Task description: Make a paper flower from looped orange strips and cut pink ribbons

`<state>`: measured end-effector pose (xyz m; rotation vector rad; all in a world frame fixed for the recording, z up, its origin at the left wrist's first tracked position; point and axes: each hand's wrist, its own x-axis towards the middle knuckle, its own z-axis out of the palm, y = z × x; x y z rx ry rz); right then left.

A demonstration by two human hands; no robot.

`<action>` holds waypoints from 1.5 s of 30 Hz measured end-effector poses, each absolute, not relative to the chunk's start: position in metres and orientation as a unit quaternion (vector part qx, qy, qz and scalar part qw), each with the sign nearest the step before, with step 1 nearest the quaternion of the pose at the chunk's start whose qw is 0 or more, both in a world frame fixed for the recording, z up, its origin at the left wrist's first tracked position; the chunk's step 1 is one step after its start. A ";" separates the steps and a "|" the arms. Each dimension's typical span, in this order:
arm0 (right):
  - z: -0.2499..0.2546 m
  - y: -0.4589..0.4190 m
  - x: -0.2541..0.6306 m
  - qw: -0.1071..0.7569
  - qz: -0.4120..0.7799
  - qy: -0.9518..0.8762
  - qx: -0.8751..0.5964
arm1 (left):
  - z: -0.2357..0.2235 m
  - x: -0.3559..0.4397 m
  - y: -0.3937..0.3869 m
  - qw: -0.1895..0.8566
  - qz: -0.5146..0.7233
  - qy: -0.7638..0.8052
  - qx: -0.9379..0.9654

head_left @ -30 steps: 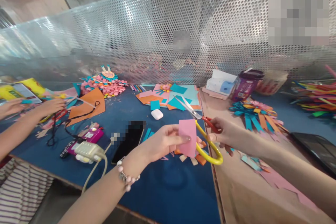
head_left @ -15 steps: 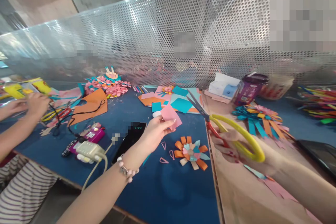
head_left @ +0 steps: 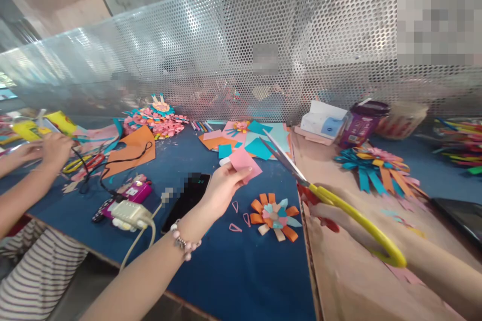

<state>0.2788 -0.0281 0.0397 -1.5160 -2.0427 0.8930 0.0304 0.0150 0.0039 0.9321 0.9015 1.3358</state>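
A small square of pink paper is pinched between the thumb and fingers of my left hand, held above the blue table. My right hand grips scissors with yellow and red handles. Their blades point up and left, slightly parted, to the right of the pink paper and apart from it. Below the paper lies an orange and pale blue paper flower. Several pink hair clips lie beside it. Behind my hands are teal paper squares on larger coloured sheets.
A phone and a power strip with cords lie left of my left arm. Another person's hands work at far left. At right stand a purple cup and paper ribbon flowers. A perforated metal panel borders the back.
My right hand has turned the scissors and moved slightly right and down, so the yellow handle swings lower. My left hand keeps the pink paper in nearly the same place.
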 end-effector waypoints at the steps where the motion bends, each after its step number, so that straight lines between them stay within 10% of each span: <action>1: 0.039 -0.029 0.277 0.215 0.323 -0.742 -0.546 | 0.004 0.030 0.015 0.597 0.579 0.381 0.404; 45: 0.022 -0.029 0.265 0.174 0.266 -0.769 -0.554 | 0.008 0.035 0.007 0.502 0.618 0.413 0.443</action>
